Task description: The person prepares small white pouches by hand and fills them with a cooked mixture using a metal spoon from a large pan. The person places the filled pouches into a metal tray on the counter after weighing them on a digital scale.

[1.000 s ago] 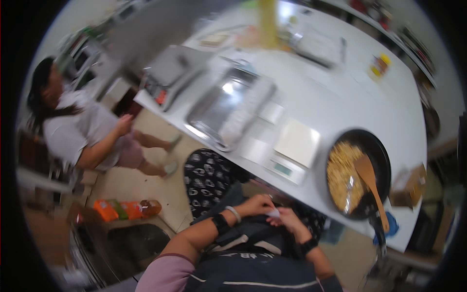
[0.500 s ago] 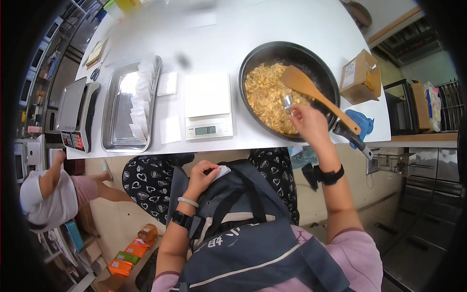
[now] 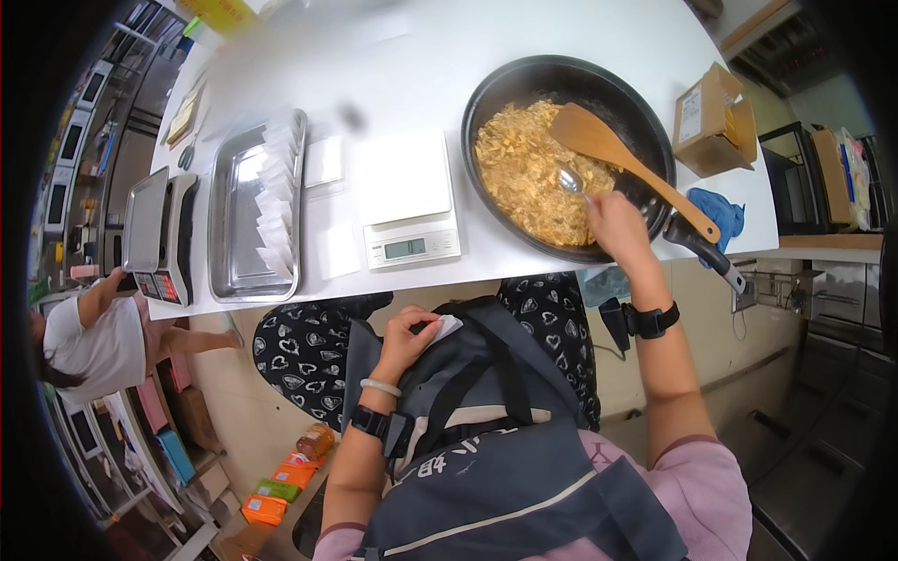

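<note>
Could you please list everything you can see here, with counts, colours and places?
Pan: one, black, on the white table, right of centre, holding yellowish cooked food.
Wooden spatula: one, light brown, resting in the pan.
Spoon: one, metal, in the food.
Scale: one, white, left of the pan.
Steel tray: one, silver, left of the scale, with small white packets.
Second scale: one, grey, at the table's left edge.
Cardboard box: one, brown, right of the pan.
Blue cloth: one, by the pan handle.
Another person: one, white top, far left.
Left hand: at the lap, holding something white.
Right hand: holding the spoon.
</note>
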